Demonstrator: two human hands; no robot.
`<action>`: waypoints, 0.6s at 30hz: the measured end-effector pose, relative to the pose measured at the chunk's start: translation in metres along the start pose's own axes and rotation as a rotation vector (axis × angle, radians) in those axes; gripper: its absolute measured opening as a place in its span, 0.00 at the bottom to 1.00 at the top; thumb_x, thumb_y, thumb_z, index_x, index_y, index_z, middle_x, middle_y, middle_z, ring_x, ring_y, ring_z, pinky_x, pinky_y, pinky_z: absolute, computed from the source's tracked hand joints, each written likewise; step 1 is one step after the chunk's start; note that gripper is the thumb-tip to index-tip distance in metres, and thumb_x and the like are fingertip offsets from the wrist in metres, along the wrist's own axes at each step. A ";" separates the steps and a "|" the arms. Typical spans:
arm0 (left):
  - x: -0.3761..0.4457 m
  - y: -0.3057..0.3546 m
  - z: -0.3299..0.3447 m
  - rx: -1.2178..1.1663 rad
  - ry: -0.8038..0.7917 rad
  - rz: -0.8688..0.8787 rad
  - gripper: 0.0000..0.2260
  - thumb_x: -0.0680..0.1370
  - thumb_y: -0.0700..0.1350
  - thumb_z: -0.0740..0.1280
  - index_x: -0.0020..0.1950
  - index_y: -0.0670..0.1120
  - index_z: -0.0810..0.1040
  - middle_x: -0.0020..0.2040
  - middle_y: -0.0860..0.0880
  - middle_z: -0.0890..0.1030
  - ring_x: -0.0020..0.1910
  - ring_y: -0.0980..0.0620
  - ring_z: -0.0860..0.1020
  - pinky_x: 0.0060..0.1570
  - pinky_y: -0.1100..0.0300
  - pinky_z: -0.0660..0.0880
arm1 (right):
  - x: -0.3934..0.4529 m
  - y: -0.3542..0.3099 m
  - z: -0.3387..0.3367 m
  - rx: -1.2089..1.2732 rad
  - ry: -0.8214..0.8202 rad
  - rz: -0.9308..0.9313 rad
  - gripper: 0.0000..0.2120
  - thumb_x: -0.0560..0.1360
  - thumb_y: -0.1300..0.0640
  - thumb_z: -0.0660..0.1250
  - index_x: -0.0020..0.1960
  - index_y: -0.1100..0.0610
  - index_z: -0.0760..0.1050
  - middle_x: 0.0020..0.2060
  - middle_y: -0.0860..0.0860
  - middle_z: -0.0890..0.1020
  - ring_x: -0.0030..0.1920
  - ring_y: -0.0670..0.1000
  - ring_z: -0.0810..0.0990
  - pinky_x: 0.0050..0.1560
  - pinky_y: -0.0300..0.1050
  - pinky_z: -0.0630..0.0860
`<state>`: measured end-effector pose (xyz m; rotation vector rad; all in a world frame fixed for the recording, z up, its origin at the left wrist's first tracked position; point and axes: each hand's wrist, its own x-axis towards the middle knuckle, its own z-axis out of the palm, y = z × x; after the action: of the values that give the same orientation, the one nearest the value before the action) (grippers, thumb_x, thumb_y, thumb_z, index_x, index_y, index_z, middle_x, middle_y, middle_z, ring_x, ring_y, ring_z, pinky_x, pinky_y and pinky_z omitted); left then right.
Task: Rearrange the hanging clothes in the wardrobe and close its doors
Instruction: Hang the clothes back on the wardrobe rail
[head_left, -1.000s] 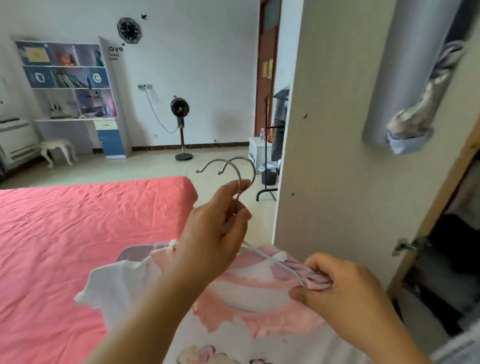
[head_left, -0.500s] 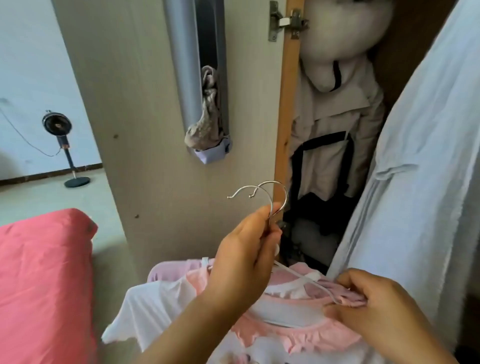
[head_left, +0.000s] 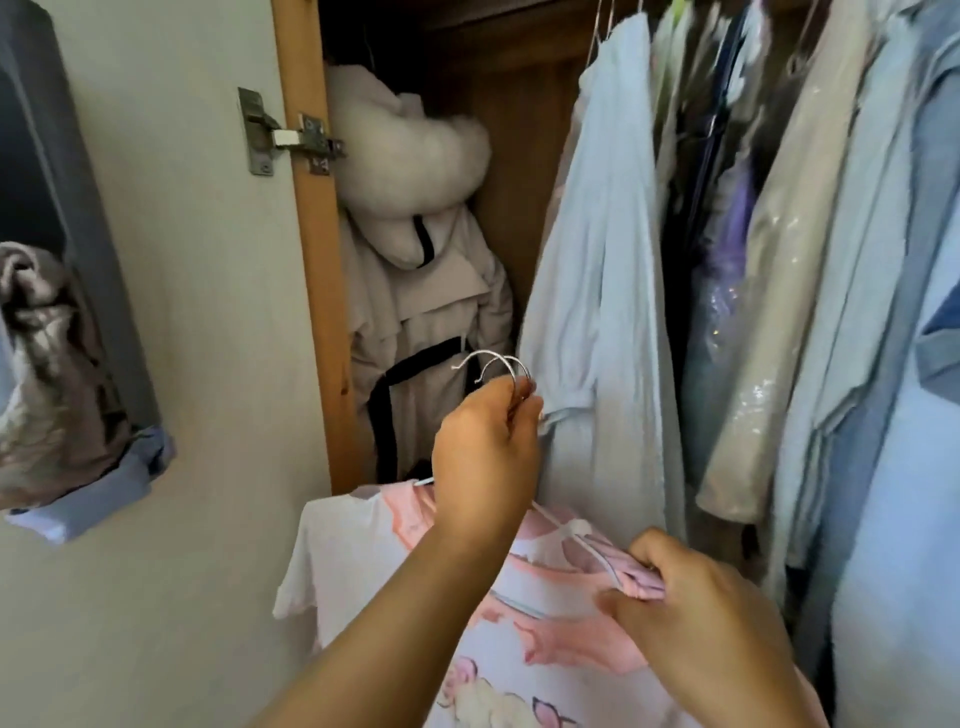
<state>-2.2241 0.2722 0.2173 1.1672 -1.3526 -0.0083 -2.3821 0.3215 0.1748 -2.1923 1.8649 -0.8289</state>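
Note:
My left hand (head_left: 485, 452) grips the necks of two metal hanger hooks (head_left: 493, 364) in front of the open wardrobe. On those hangers hang a white and pink child's shirt (head_left: 540, 613) and another white garment (head_left: 332, 561). My right hand (head_left: 696, 597) pinches the pink shoulder of the shirt at the hanger's right end. Inside the wardrobe a beige coat with a white fur hood (head_left: 415, 249) hangs at the left. A row of light blue, purple and beige clothes (head_left: 779, 260) hangs to the right. The open wardrobe door (head_left: 197, 312) stands at the left.
A grey organiser (head_left: 62, 270) stuffed with cloth is fixed to the inside of the door. A metal hinge (head_left: 291, 137) joins the door to the wooden frame (head_left: 311, 260). A gap lies between the beige coat and the light blue robe.
The view has swung right from the bedroom and pink bed to the wardrobe's inside. Both hands kept their hold and carried the hangers toward the hanging clothes.

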 end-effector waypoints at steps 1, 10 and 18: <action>0.010 -0.002 0.005 -0.001 -0.006 0.034 0.08 0.77 0.44 0.65 0.51 0.44 0.81 0.42 0.47 0.84 0.43 0.47 0.81 0.44 0.51 0.78 | 0.002 -0.005 -0.001 -0.012 0.034 0.032 0.17 0.68 0.38 0.67 0.40 0.48 0.65 0.39 0.46 0.79 0.45 0.51 0.77 0.45 0.42 0.73; 0.095 0.006 0.030 -0.237 -0.077 0.227 0.14 0.73 0.48 0.61 0.47 0.41 0.82 0.38 0.42 0.83 0.39 0.42 0.81 0.44 0.49 0.78 | 0.039 -0.034 -0.035 -0.204 0.286 0.042 0.15 0.72 0.40 0.64 0.50 0.50 0.70 0.47 0.46 0.80 0.51 0.52 0.77 0.39 0.43 0.67; 0.158 0.023 0.042 -0.390 -0.030 0.164 0.09 0.73 0.43 0.64 0.42 0.41 0.83 0.38 0.45 0.83 0.39 0.43 0.81 0.44 0.48 0.79 | 0.039 -0.003 -0.060 -0.073 0.536 -0.166 0.17 0.68 0.41 0.67 0.56 0.38 0.69 0.47 0.39 0.81 0.48 0.48 0.78 0.41 0.38 0.71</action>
<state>-2.2208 0.1611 0.3399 0.7301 -1.3943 -0.1654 -2.4062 0.2993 0.2385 -2.3599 1.9602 -1.5304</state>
